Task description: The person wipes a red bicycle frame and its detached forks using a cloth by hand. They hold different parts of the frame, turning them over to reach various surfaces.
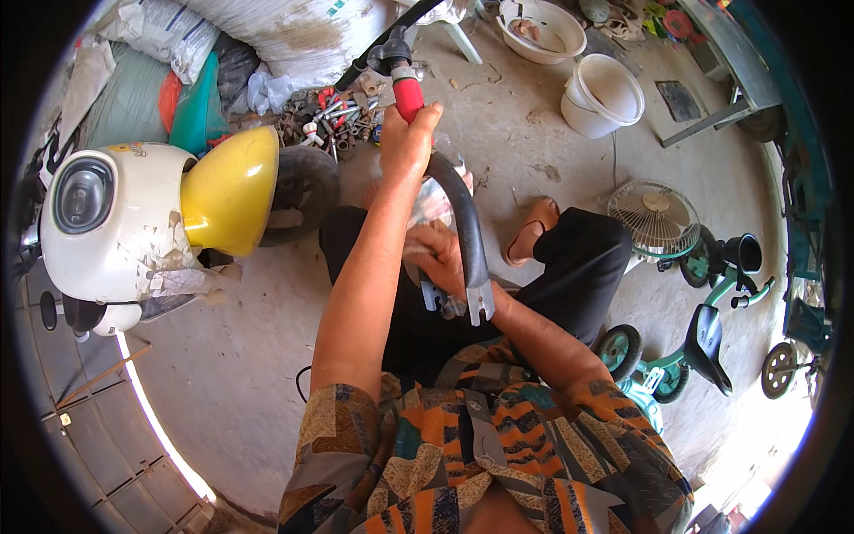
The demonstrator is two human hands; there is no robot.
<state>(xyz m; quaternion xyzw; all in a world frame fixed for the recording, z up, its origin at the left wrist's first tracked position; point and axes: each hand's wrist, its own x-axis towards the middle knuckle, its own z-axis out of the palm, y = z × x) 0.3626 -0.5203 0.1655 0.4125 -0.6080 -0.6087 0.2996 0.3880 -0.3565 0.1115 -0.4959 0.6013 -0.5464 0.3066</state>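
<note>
My left hand [410, 137] grips the red tube [408, 97] at the neck of what looks like a bicycle fork. One curved black fork leg [464, 207] comes down towards my lap and ends in a slotted metal tip [480, 304]. A second slotted tip [433, 295] shows beside it. Across the inner side of the fork lies my right hand [437, 257], blurred, with fingers bent near the second leg; what they hold is unclear. Beyond it sits a crumpled pale and reddish cloth or plastic piece [430, 200]. A black bar [383, 47] crosses above the red tube.
At left stands a white and yellow scooter [107, 220]. Metal fittings [340, 117] lie piled near stuffed sacks [287, 33]. A white bucket [602, 93], a basin [544, 33], a fan [654, 213] and a green child's bike [707, 347] stand to the right.
</note>
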